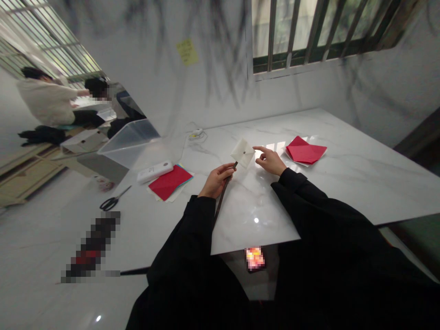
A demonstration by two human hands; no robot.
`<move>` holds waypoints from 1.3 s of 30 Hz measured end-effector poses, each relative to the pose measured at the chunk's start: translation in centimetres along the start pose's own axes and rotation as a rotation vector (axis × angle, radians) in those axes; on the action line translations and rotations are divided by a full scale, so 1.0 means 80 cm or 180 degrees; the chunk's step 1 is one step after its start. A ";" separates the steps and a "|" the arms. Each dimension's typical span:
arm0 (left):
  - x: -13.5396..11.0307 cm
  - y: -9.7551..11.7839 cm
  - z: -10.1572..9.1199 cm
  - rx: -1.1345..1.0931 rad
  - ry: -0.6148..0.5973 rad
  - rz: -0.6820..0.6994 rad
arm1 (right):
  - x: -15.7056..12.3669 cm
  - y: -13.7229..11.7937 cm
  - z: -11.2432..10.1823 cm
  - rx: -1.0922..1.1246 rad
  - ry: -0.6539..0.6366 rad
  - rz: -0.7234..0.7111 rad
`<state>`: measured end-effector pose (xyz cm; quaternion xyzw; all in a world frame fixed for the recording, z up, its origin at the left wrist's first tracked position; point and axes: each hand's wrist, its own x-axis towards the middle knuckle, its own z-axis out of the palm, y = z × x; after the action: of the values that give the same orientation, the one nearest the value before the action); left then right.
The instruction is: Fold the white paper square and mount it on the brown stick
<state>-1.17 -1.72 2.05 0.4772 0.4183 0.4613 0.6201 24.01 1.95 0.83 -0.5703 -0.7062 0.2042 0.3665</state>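
From the left, the table's near edge ran towards the person's black sleeves, slipped behind them, showed between the forearms and came out again at the right. The far edge met the wall, and the right edge slanted away from its far corner. Room to move lay in front of the forearms' gap and on the marbled top right of the right hand.

Two people sat at the far left, beyond a clear bin. Scissors, a white oblong case and a red paper stack lay left of the left hand, the case just beside the stack. More red sheets lay beyond the right hand, near its fingers.

The left hand pinched a dark stick between thumb and fingers, its top end at a white paper pinwheel, held above the table between the hands. The pinwheel looked pale and folded, with a dark dot near its middle. The right hand's thumb and forefinger were spread, the forefinger at the pinwheel's right edge; whether it touched, I cannot tell.
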 end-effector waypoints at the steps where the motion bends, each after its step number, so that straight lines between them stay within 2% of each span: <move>1: 0.000 0.000 0.000 -0.0004 0.0011 0.0000 | 0.001 0.001 0.001 -0.0037 0.0005 0.0019; 11: 0.002 0.000 -0.003 -0.0083 0.0106 -0.0063 | 0.001 0.002 0.001 -0.0266 -0.0243 0.0107; 16: 0.001 0.000 -0.003 -0.0084 0.0128 -0.0068 | 0.003 0.003 -0.004 -0.0020 0.0158 0.0404; 17: 0.002 0.000 -0.003 -0.0081 0.0133 -0.0065 | 0.002 0.001 -0.006 0.0075 0.0016 0.0447; 18: 0.002 0.000 -0.004 -0.0082 0.0142 -0.0058 | 0.001 -0.001 -0.009 0.0195 -0.0394 0.0431; 21: 0.003 -0.001 -0.005 -0.0105 0.0178 -0.0044 | -0.005 -0.010 -0.011 0.0742 -0.2435 0.0099; 22: 0.004 -0.001 -0.005 -0.0116 0.0184 -0.0046 | -0.007 -0.013 -0.009 0.0936 -0.2862 -0.0016; 23: 0.004 -0.001 -0.005 -0.0124 0.0184 -0.0052 | -0.008 -0.014 -0.007 0.1086 -0.2983 -0.0095; 24: 0.004 -0.001 -0.005 -0.0128 0.0181 -0.0062 | -0.008 -0.014 -0.004 0.1164 -0.2827 -0.0121; 26: 0.004 -0.001 -0.006 -0.0132 0.0167 -0.0078 | -0.005 -0.009 0.000 0.1081 -0.2180 -0.0054; 28: 0.004 -0.001 -0.005 -0.0136 0.0153 -0.0068 | 0.001 0.000 0.002 0.0786 -0.1577 0.0107; 31: 0.003 -0.001 -0.005 -0.0142 0.0132 -0.0034 | 0.008 0.012 0.002 0.0458 -0.0893 0.0428; 35: 0.003 0.000 -0.004 -0.0160 0.0158 -0.0074 | 0.009 0.013 0.003 0.0382 -0.0385 0.0655; 39: 0.003 0.000 -0.004 -0.0141 0.0166 -0.0097 | 0.005 0.010 0.006 0.0404 -0.0078 0.0600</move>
<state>-1.42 -1.42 2.00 0.4446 0.4313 0.4732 0.6264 24.10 2.64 0.08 -0.6073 -0.6395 0.2890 0.3723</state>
